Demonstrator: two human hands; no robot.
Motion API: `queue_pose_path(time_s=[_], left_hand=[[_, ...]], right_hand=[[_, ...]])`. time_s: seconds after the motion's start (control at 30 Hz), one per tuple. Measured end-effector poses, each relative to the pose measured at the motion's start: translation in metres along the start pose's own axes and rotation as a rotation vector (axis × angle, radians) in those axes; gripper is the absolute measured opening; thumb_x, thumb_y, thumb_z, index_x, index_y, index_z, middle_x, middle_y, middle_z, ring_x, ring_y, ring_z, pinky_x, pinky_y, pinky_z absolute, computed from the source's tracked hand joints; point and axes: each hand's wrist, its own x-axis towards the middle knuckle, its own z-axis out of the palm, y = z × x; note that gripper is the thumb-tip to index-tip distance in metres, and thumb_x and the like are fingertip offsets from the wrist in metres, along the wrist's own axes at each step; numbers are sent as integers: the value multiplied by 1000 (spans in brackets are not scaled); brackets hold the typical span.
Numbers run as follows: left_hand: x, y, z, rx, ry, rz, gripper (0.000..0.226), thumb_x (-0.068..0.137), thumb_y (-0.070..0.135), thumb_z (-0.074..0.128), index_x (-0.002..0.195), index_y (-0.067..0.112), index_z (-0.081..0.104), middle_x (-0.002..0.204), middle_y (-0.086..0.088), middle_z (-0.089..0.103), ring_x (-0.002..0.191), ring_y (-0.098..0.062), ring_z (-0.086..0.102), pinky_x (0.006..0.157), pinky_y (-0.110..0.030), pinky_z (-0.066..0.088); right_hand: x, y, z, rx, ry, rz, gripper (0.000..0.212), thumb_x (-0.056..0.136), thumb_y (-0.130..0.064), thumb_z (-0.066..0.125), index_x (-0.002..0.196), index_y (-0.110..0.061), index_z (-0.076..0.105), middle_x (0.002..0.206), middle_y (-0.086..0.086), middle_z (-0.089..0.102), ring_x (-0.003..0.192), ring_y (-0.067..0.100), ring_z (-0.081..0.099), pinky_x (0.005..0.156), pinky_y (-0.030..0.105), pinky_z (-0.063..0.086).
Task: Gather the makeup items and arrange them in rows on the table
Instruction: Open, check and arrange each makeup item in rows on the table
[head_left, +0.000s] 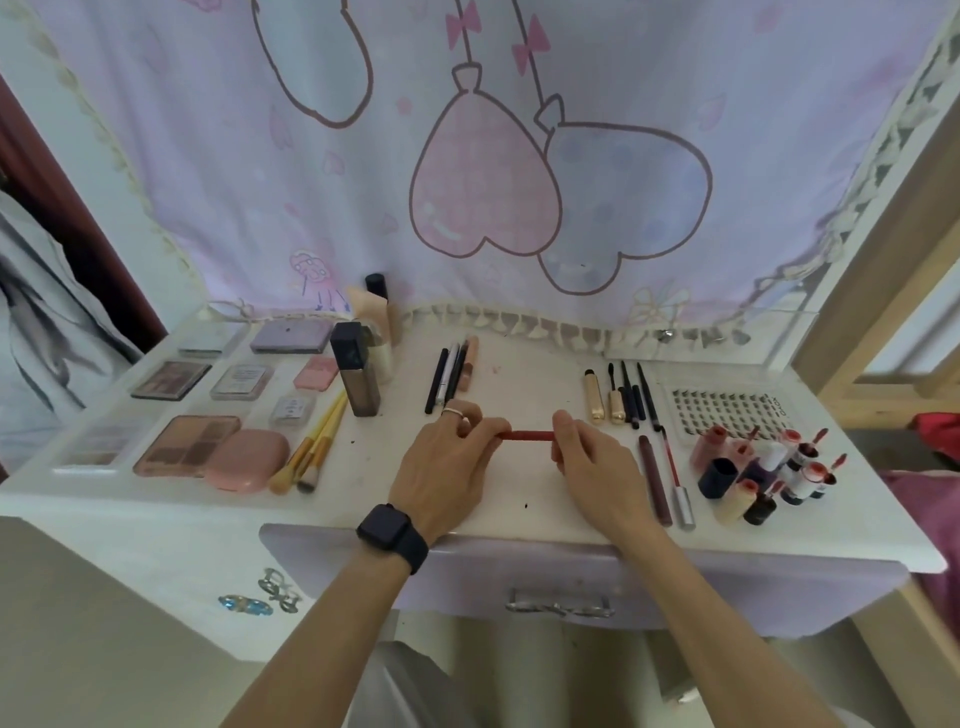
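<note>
Hands (447, 467) (597, 467) x2, red pencil (527, 435) x1

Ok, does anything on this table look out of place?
Yes: the lip gloss tubes at the right front lie in a jumbled cluster, several apparently open with wands out. A faint pink smudge marks the table.

white dressing table (156, 525), lilac drawer (467, 577) under front edge; pink balloon-print curtain (363, 182) along back edge; wooden frame (857, 312) right.
</note>
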Motion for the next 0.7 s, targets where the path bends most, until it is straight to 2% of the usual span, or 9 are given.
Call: queue_pose_path(time_s=[0.1, 0.17, 0.33, 0.53, 0.6, 0.67, 0.7], left_hand=[[-1, 1, 0, 19, 4, 31, 17, 97, 19, 59, 113, 16, 64, 102, -6, 60, 70, -21, 57, 63, -33, 50], [-2, 3, -1, 39, -15, 51, 23, 101, 25, 49, 115, 16, 65, 94, -3, 60, 73, -20, 54, 67, -32, 46], [-4, 6, -3, -65, -96, -22, 38, 102, 39, 30, 98, 16, 59, 77, 10, 45, 66, -14, 41, 58, -27, 35], [-5, 3, -4, -129, -248, -121, 37, 104, 45, 32, 71, 30, 37, 55, 8, 39, 48, -11, 35, 49, -29, 28], [-4, 0, -7, -299, -185, -281, 44, 101, 48, 35, 64, 26, 45, 52, 8, 39, 47, -11, 32, 50, -27, 25], [-2, -5, -10, -525, -52, -461, 48, 104, 40, 43, 61, 20, 50, 53, 8, 40, 50, -12, 32, 53, -28, 26], [-2, -7, -10, -567, -13, -491, 48, 105, 35, 45, 59, 21, 49, 53, 9, 41, 51, -12, 33, 56, -30, 26]], right_hand=[[-1, 2, 1, -55, -43, -22, 63, 91, -82, 16, 65, -35, 49, 54, -12, 51, 48, 4, 43, 59, 30, 35], [-1, 1, 2, -89, -62, -18, 65, 91, -82, 17, 64, -30, 46, 52, -10, 47, 47, 6, 40, 58, 31, 34], [-3, 2, -2, -43, -103, -21, 59, 95, -71, 30, 62, -23, 39, 50, -9, 36, 46, 8, 30, 56, 34, 29], [-9, -3, -4, -50, -126, -49, 54, 104, -55, 36, 62, -21, 39, 50, -8, 36, 47, 9, 29, 57, 33, 29], [-9, -2, -9, 95, -76, -19, 51, 105, -49, 40, 62, -21, 41, 53, -6, 35, 49, 10, 28, 55, 33, 27], [-8, 1, -14, 201, -33, 3, 51, 105, -46, 42, 60, -23, 41, 59, -1, 36, 52, 12, 29, 54, 31, 26], [-9, 2, -14, 188, -39, -8, 51, 105, -46, 42, 59, -25, 43, 59, -2, 38, 52, 11, 30, 54, 30, 26]])
